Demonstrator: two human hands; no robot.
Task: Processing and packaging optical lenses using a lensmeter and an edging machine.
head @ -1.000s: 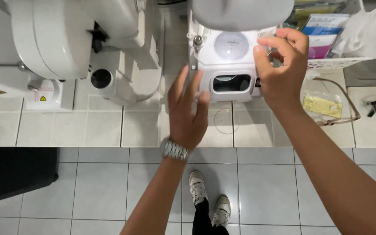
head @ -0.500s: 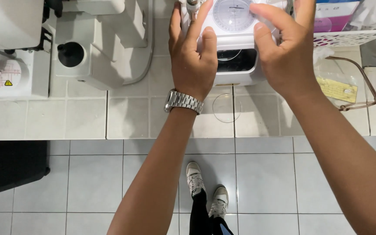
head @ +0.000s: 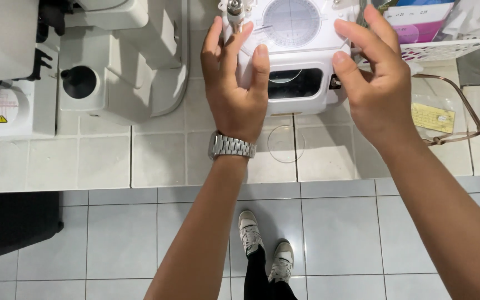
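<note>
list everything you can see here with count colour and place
small machine: 1, white with a round dial on top and a dark window in front, back of the counter, between both hands
larger machine: 1, white with a black round opening, counter left
clear lens: 1, transparent, on the tiles in front of the small machine
spectacle frame: 1, thin brown metal, counter right
basket: 1, white perforated, top right
counter: 1, white tiled
shoes: 2, white, on the floor below
wristwatch: 1, silver, left wrist
left hand: 1, flat on the small machine's left side
right hand: 1, fingers at its right side
</note>
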